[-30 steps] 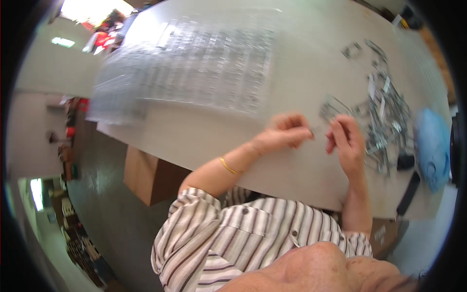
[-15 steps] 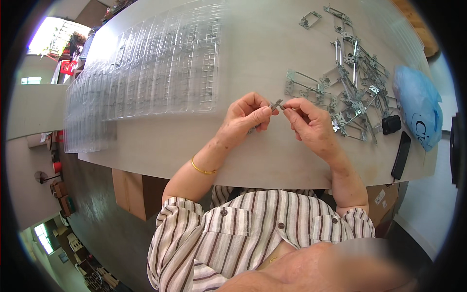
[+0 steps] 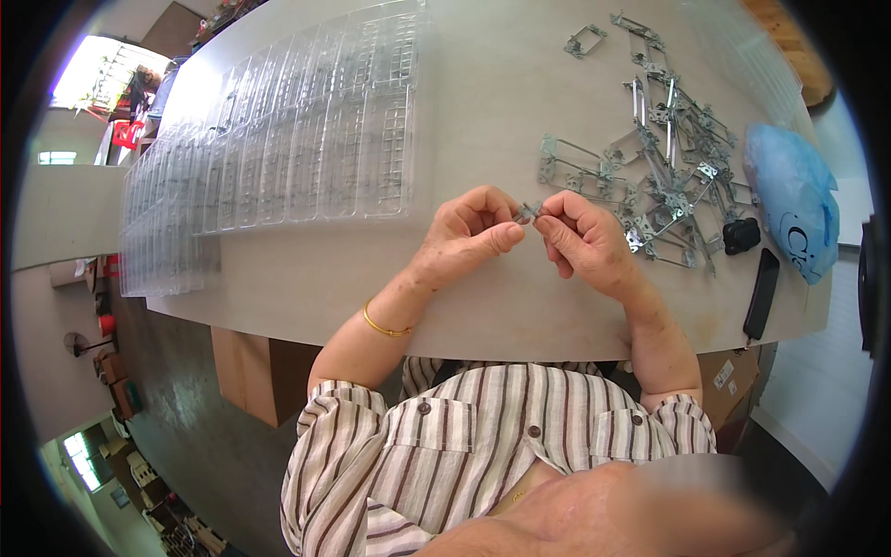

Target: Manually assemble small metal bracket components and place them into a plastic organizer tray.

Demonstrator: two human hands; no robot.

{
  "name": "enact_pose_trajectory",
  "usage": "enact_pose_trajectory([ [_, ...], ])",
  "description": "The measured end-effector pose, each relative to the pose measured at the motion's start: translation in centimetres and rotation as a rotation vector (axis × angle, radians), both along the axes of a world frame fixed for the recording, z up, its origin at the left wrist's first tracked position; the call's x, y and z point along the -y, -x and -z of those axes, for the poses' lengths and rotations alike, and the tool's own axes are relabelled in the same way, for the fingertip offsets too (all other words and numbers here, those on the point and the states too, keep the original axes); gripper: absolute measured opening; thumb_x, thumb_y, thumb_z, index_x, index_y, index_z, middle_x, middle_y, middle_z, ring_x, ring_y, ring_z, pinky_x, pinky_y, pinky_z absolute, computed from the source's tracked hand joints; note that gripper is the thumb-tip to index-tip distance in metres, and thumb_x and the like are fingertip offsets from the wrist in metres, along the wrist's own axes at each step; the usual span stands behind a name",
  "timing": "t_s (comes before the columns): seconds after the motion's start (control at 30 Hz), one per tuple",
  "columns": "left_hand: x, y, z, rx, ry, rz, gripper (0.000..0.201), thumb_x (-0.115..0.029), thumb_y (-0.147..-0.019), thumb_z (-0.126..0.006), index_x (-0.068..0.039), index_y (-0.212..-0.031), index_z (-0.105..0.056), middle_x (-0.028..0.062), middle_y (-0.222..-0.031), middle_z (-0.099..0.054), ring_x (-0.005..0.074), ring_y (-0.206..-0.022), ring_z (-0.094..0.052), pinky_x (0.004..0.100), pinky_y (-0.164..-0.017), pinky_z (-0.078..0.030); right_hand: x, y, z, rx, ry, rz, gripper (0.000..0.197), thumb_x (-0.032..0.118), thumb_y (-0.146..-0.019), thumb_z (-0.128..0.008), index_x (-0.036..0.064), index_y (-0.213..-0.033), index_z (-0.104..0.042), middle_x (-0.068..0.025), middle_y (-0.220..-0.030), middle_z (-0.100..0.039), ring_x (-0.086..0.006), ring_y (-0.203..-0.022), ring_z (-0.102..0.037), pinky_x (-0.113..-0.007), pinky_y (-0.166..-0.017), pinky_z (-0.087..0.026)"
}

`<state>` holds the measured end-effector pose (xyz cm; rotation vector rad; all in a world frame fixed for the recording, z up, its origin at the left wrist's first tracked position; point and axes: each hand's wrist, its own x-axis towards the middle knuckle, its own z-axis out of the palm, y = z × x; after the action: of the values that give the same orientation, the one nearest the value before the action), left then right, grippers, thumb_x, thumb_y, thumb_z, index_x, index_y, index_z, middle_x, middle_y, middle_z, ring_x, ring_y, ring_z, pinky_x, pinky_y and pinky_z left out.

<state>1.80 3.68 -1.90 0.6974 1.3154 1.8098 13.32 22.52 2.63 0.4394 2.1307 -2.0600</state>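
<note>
A small grey metal part [image 3: 529, 212] sits between my two hands over the middle of the table. My right hand [image 3: 585, 239] pinches it between thumb and fingers. Close on its left, my left hand [image 3: 475, 230] has curled fingers at the part, with the thumb held a little away; the exact grip is partly hidden. Beyond my right hand lies a loose heap of metal bracket frames [image 3: 670, 186], thin rods joined to small punched plates. One single bracket frame [image 3: 585, 41] lies apart at the far side.
Clear plastic compartment trays [image 3: 306, 139] cover the left of the table [image 3: 483, 316]. To the right are a blue plastic bag [image 3: 794, 195], a small black object [image 3: 741, 237] and a black phone [image 3: 762, 295]. Cardboard boxes [image 3: 246, 371] stand below the table edge.
My left thumb has lifted off the part and straightened. My right hand has turned slightly and closed more over it. The view has shifted a little.
</note>
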Motion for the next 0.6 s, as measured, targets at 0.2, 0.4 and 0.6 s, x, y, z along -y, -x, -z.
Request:
enact_pose_trajectory([
  [0.2,0.1,0.5,-0.3,0.134,0.057,0.007,0.025,-0.025,-0.096,-0.070,-0.002,-0.093,-0.060,0.0108,-0.091,-0.066,0.0127,-0.068,-0.061,0.0272,-0.062,-0.050,-1.2,-0.4,0.9,-0.204,-0.103,0.082,0.007,0.011,-0.097,-0.066,0.0049,-0.097,-0.063,0.0008,-0.078,-0.063,-0.0057,-0.064,-0.054,-0.021,-0.056,-0.042],
  [0.4,0.1,0.2,-1.3,0.181,0.097,0.096,0.024,-0.023,-0.096,-0.070,-0.002,-0.096,-0.059,0.0118,-0.089,-0.066,0.0149,-0.070,-0.064,0.0293,-0.062,-0.052,-0.7,0.3,1.5,-0.538,-0.283,-0.061,0.005,0.006,-0.092,-0.070,0.0054,-0.095,-0.066,-0.0088,-0.114,-0.063,-0.0110,-0.083,-0.059,-0.024,-0.069,-0.048],
  [0.6,0.3,0.5,-0.8,0.195,0.000,0.162,0.029,-0.029,-0.103,-0.058,0.000,-0.100,-0.057,0.0152,-0.088,-0.067,0.0198,-0.071,-0.067,0.0307,-0.061,-0.054,-0.2,0.1,1.9,-0.487,-0.111,-0.046,0.007,0.006,-0.095,-0.068,0.0037,-0.101,-0.065,-0.0080,-0.110,-0.063,-0.0111,-0.082,-0.062,-0.026,-0.072,-0.052],
])
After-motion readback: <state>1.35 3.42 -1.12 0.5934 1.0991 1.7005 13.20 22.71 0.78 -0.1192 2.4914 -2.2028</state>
